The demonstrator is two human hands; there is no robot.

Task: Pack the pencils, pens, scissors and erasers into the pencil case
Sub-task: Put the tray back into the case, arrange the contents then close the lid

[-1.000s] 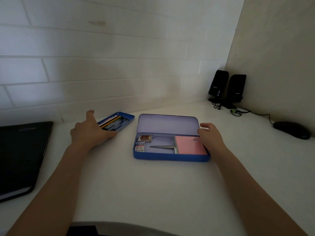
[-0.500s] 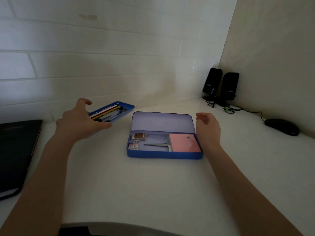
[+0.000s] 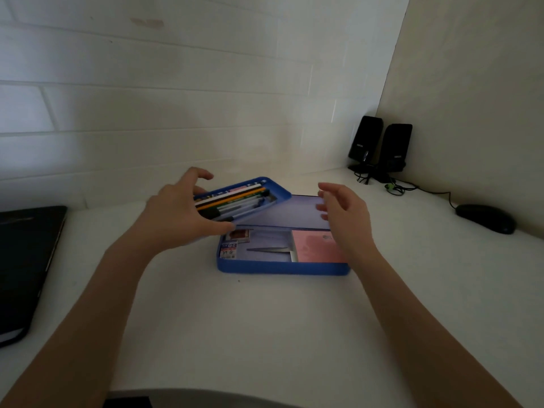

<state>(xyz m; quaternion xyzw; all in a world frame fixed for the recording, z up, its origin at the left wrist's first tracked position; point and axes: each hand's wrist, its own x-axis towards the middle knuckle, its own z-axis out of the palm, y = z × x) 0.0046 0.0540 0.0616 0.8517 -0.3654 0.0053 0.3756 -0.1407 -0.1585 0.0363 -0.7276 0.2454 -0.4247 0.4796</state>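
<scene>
The blue pencil case (image 3: 282, 267) lies open on the white desk, its lid up behind it. Inside are two small erasers (image 3: 232, 244) at the left, scissors (image 3: 269, 250) with the blades pointing left, and a pink block (image 3: 318, 247) at the right. My left hand (image 3: 179, 214) grips the near end of a blue inner tray (image 3: 250, 198) full of pencils and pens, lifted and tilted above the case's left end. My right hand (image 3: 344, 216) hovers over the case's right end with loosely spread fingers, holding nothing.
A black laptop (image 3: 26, 266) lies at the left edge of the desk. Two black speakers (image 3: 379, 145) with cables stand in the back right corner, and a black mouse (image 3: 485, 217) sits to their right. A white tiled wall runs close behind the case.
My left hand has lifted the tray of pencils and pens off the desk and carried it right, over the case. My right hand let go of the case's right end and rose above it.
</scene>
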